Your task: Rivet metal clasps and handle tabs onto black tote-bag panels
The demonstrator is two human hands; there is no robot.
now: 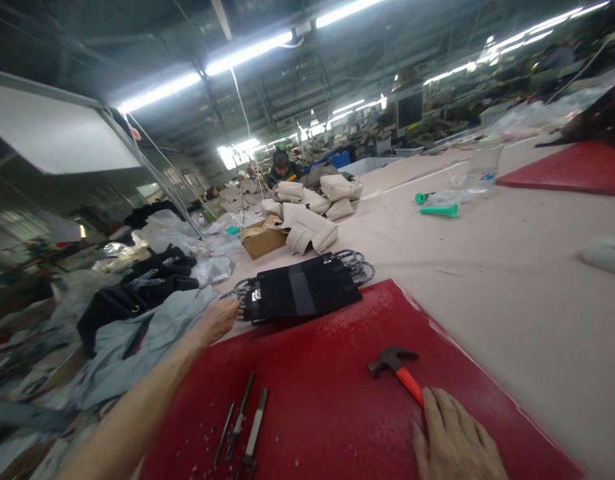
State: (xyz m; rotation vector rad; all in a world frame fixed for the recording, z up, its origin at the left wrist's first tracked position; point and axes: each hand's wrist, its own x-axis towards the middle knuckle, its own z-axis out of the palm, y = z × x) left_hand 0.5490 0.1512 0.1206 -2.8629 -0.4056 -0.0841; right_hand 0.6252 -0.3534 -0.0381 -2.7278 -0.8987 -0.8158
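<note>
My left hand [218,320] reaches forward to the near left corner of a stack of black fabric pieces [300,288] with rope handles, its fingers touching the stack's edge. The stack lies at the far edge of a red cutting mat [337,373]. My right hand [455,443] rests flat on the mat, fingers spread, covering the end of the orange handle of a claw hammer [395,370]. Several metal punch tools [242,423] lie on the mat near its front left.
Beige folded fabric bundles [310,220] and a cardboard box [262,239] sit beyond the stack. A green-handled tool [439,210] and a plastic bottle [482,167] lie on the long table. A second red mat [572,167] is far right. Clothing piles lie left. A person [281,168] works far back.
</note>
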